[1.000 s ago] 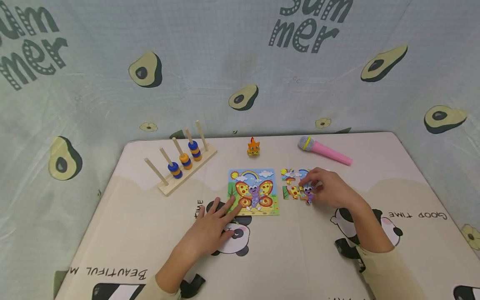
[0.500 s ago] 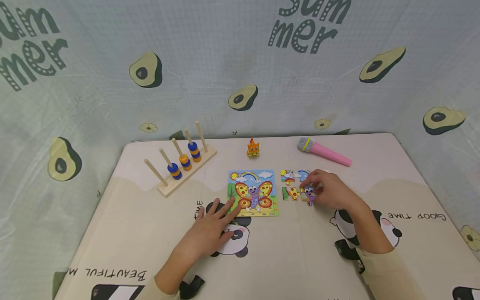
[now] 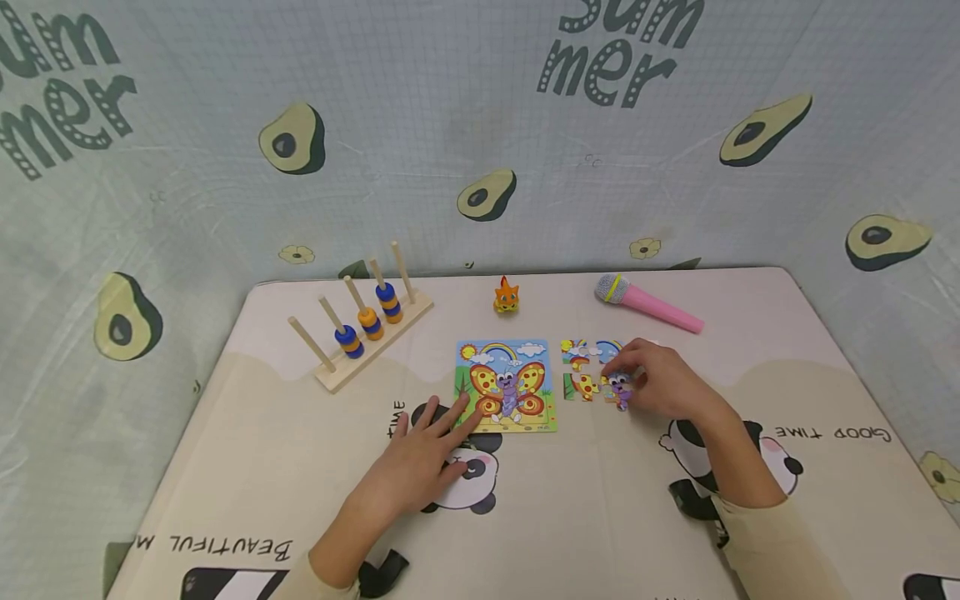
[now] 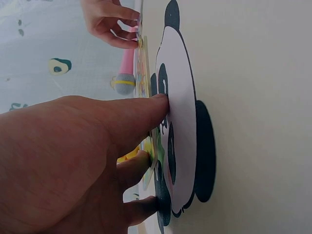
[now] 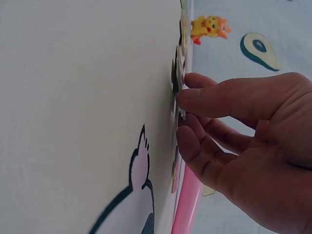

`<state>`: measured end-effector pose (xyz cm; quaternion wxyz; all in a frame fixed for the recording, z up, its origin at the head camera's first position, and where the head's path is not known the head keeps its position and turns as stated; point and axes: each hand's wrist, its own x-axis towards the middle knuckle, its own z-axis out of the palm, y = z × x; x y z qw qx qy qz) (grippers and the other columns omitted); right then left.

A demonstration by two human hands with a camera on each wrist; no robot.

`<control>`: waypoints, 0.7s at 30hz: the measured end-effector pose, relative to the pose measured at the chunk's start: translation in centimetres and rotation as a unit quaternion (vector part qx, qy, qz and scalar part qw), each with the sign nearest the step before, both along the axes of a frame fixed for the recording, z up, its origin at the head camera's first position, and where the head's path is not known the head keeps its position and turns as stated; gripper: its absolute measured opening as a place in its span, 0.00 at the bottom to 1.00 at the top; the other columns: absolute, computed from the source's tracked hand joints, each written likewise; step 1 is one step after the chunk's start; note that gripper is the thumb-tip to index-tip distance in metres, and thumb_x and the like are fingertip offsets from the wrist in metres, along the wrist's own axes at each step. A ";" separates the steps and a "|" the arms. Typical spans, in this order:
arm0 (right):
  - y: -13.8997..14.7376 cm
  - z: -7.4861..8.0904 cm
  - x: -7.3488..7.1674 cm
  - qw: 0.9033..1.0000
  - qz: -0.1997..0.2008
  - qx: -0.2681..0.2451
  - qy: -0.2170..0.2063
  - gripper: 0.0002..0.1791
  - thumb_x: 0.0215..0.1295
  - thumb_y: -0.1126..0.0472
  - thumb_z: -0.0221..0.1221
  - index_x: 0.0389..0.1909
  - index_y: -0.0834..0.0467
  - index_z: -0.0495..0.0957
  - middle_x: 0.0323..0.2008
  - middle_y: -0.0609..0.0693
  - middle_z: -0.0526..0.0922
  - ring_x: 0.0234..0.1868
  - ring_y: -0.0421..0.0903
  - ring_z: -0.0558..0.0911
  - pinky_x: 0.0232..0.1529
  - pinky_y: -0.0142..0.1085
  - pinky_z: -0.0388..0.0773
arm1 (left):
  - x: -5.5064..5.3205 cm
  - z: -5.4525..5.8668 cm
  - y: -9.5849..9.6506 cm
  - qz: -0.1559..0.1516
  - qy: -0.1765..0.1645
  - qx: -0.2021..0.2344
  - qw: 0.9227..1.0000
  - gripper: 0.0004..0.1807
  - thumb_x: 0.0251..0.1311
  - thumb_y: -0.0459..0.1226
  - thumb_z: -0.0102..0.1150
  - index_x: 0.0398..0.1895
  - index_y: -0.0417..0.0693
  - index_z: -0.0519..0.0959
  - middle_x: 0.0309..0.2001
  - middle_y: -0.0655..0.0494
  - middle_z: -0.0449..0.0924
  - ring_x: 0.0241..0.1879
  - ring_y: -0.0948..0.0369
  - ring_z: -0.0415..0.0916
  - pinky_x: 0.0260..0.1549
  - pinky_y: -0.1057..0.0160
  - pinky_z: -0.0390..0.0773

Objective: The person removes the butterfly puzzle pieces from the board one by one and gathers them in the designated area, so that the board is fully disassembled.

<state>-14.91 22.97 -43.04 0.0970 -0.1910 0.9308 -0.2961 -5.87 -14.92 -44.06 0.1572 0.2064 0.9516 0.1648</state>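
Note:
A square butterfly puzzle board [image 3: 507,347] lies flat in mid-table in the head view. My left hand [image 3: 416,468] rests with spread, straight fingers at the board's lower left corner, two fingertips overlapping it. To the right of the board, my right hand [image 3: 667,385] pinches a puzzle piece [image 3: 621,388] with the butterfly's purple face, between thumb and fingers. This piece is held low over the other loose pieces, one with a spotted yellow wing [image 3: 583,386] and one with a sun [image 3: 574,347]. Edge-on in the right wrist view, the thumb [image 5: 195,100] presses against the piece.
A wooden peg stand [image 3: 345,367] with blue and orange rings stands at the back left. Behind the board sits a small orange toy figure [image 3: 507,297]. A pink toy microphone [image 3: 660,308] lies at the back right, behind my right hand.
The right hand, still pinching the face piece, shifts very slightly to the right. The left hand stays at the board's corner.

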 end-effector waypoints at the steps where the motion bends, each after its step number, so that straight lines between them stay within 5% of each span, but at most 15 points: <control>1: 0.0 0.0 0.0 1.000 0.000 0.000 0.000 0.22 0.51 0.79 0.65 0.46 0.58 0.88 0.51 0.58 0.80 0.42 0.49 0.80 0.43 0.40 0.80 | 0.0 0.0 0.0 0.000 0.001 0.001 1.000 0.36 0.73 0.48 0.61 0.82 0.63 0.61 0.84 0.56 0.51 0.82 0.37 0.47 0.72 0.23 0.50; 21: 0.2 0.0 -0.1 1.000 -0.002 0.004 0.006 0.20 0.51 0.77 0.67 0.46 0.59 0.88 0.49 0.57 0.80 0.42 0.50 0.79 0.42 0.38 0.79 | 0.1 0.4 0.0 0.001 -0.003 0.002 1.000 0.36 0.73 0.47 0.60 0.82 0.63 0.61 0.84 0.56 0.51 0.82 0.37 0.47 0.71 0.23 0.51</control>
